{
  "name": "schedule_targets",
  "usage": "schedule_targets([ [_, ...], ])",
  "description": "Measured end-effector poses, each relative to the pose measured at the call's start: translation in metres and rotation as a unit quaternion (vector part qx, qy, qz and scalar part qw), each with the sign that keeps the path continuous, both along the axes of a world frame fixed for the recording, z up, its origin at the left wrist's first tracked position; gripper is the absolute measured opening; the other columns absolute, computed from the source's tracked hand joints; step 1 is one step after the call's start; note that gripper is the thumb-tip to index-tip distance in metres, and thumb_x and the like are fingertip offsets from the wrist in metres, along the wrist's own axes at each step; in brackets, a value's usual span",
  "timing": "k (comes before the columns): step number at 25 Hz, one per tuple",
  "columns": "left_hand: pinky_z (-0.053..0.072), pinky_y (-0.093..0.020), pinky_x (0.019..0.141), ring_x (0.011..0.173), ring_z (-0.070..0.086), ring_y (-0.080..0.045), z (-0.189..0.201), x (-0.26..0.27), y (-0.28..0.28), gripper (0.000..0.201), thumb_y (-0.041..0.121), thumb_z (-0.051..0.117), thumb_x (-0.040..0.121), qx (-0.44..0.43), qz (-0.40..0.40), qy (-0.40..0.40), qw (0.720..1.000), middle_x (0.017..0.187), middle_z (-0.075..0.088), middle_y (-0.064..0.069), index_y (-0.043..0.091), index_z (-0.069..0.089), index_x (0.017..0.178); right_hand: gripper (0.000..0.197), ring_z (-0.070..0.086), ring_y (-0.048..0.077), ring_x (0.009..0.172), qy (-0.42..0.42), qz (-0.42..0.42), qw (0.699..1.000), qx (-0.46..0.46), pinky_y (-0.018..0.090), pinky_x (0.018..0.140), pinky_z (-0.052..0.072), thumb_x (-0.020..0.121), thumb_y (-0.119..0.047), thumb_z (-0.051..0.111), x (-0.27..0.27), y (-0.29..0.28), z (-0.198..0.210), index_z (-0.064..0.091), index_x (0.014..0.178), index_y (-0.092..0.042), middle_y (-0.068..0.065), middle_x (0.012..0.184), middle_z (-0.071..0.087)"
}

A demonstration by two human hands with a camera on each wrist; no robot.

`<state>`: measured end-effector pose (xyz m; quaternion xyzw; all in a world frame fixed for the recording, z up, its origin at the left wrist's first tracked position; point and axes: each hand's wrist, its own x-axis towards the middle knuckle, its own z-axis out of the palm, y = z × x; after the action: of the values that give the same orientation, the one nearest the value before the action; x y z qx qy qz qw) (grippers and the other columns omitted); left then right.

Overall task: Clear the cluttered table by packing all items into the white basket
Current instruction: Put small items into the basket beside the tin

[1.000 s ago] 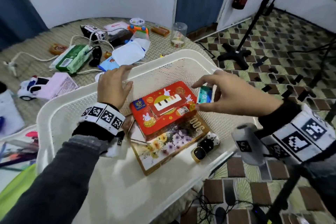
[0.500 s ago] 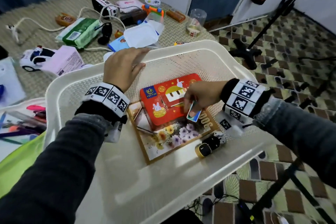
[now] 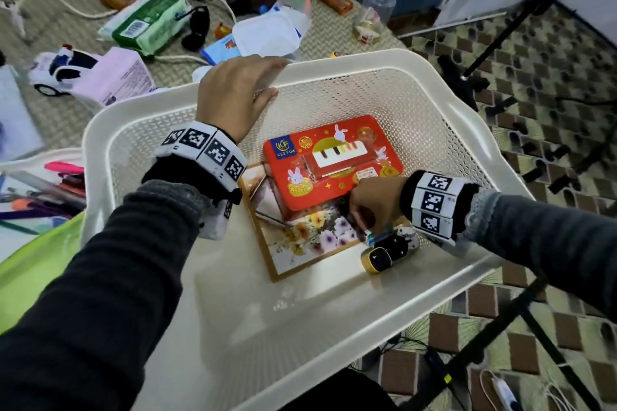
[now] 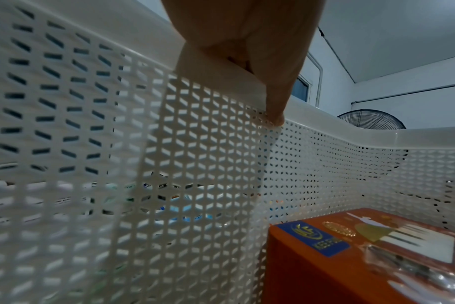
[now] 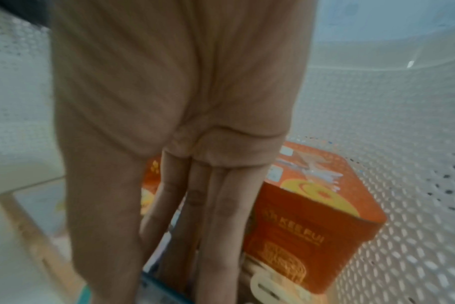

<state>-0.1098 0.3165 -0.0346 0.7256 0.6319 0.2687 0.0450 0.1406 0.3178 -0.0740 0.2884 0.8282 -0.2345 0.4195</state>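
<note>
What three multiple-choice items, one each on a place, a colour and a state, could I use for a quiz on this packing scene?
1. Where does the red tin lie?
A. on the flowered box in the basket
B. on the floor
C. on the pink box

2. What colour is the wrapped pack on the table?
A. blue
B. green
C. yellow

3. What is the left hand doing?
A. hanging free
B. lifting the tin
C. holding the basket's rim

Answers:
1 A, the tin overlaps the flowered box inside the white basket.
2 B, its wrapper is green and white.
3 C, the left wrist view shows its fingers over the rim.
</note>
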Motion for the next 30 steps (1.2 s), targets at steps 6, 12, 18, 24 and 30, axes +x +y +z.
schedule_targets([
  [6, 0.038, -0.038, 0.089, 0.114, 0.055, -0.028, 0.001, 0.0, -0.001, 0.04, 0.023, 0.061, 0.09, -0.003, 0.002, 0.006, 1.0, 0.121, 0.064, -0.004, 0.023, 0.056, 0.13, 0.02, 0.063, 0.018, 0.093, -0.026, 0.059, 0.998, -0.012, 0.031, 0.081, 0.052, 0.076, -0.01, 0.074, -0.003, -0.009, -0.009, 0.069, 0.095, -0.008, 0.004, 0.098, 0.069],
  [12, 0.036, -0.036, 0.091, 0.115, 0.055, -0.027, 0.001, -0.001, 0.0, 0.041, 0.024, 0.06, 0.09, -0.01, 0.001, 0.011, 1.0, 0.123, 0.063, -0.003, 0.023, 0.055, 0.131, 0.02, 0.054, 0.018, 0.073, -0.028, 0.128, 0.991, 0.006, 0.021, 0.051, 0.035, 0.075, -0.002, 0.063, 0.0, -0.018, -0.025, 0.052, 0.072, -0.019, 0.001, 0.078, 0.059],
  [18, 0.036, -0.037, 0.091, 0.117, 0.053, -0.027, 0.002, -0.001, -0.001, 0.041, 0.024, 0.059, 0.091, -0.014, 0.001, 0.015, 1.0, 0.125, 0.063, -0.003, 0.023, 0.054, 0.132, 0.029, 0.061, 0.022, 0.085, 0.024, 0.119, 0.992, -0.02, 0.032, 0.067, 0.051, 0.072, 0.0, 0.065, 0.007, -0.014, -0.018, 0.056, 0.093, -0.018, 0.007, 0.095, 0.066],
  [24, 0.036, -0.038, 0.089, 0.116, 0.054, -0.027, 0.003, 0.0, -0.002, 0.041, 0.024, 0.058, 0.092, -0.016, 0.002, 0.02, 1.0, 0.124, 0.063, -0.004, 0.023, 0.054, 0.132, 0.036, 0.061, 0.018, 0.087, 0.093, 0.103, 0.989, -0.041, 0.031, 0.069, 0.05, 0.07, -0.001, 0.066, 0.008, -0.02, -0.022, 0.066, 0.1, -0.022, 0.002, 0.105, 0.066],
  [30, 0.037, -0.038, 0.09, 0.117, 0.053, -0.028, 0.003, 0.001, -0.001, 0.041, 0.024, 0.058, 0.092, -0.015, 0.0, 0.017, 1.0, 0.124, 0.062, -0.004, 0.022, 0.054, 0.132, 0.028, 0.058, 0.018, 0.104, 0.065, 0.147, 0.987, -0.024, 0.026, 0.072, 0.042, 0.076, -0.008, 0.072, 0.003, -0.024, -0.024, 0.07, 0.102, -0.02, -0.002, 0.118, 0.06],
])
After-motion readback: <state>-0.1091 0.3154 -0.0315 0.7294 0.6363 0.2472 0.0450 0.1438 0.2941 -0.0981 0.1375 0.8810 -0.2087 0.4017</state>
